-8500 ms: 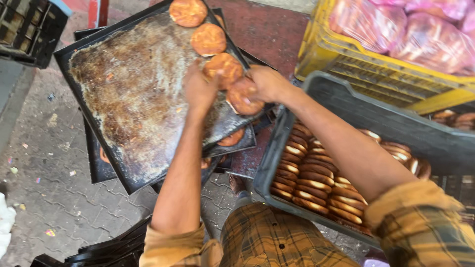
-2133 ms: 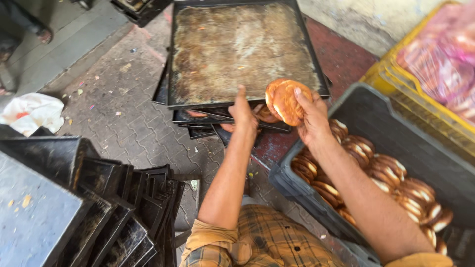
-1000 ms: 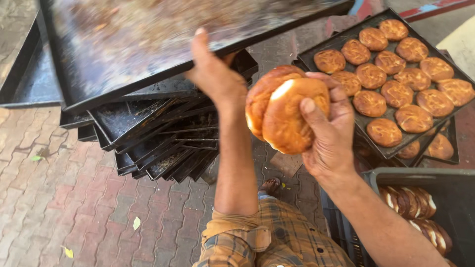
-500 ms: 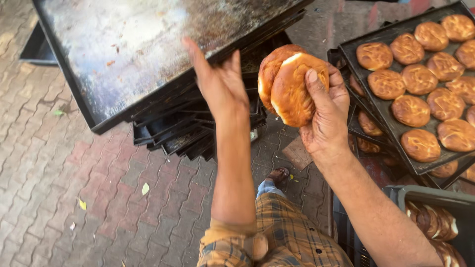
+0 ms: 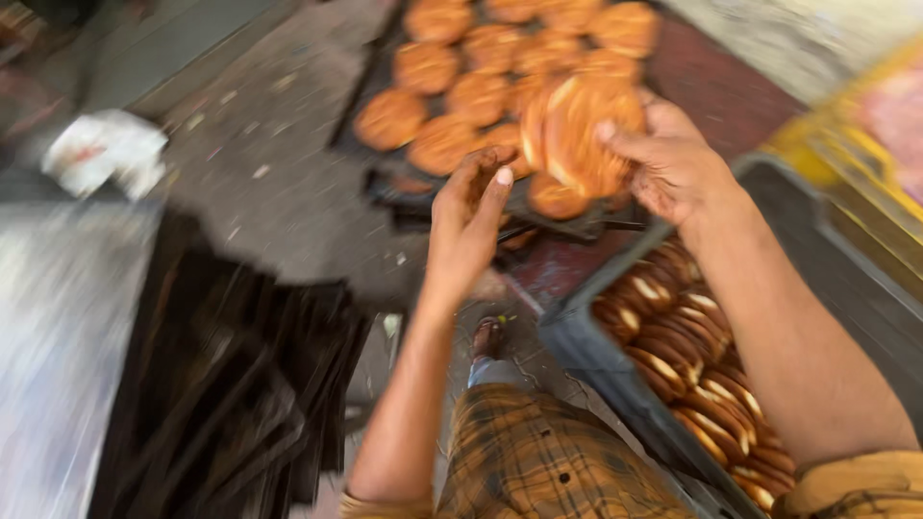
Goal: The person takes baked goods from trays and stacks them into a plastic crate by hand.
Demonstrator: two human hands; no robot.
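Right hand (image 5: 673, 163): grip closed around a stack of buns (image 5: 577, 130).
Left hand (image 5: 466, 216): fingers loosely spread, empty, just beside the tray (image 5: 577, 226).

A paved floor (image 5: 279, 183) of grey and reddish stone carries everything here. On it lie a dark baking tray (image 5: 404, 187) filled with round browned buns, a stack of empty dark trays (image 5: 231, 384) at the left, and a crumpled white scrap (image 5: 106, 154) beyond them. A dark crate (image 5: 596, 356) packed with buns on edge stands at the right, with a yellow crate (image 5: 846, 163) behind it.
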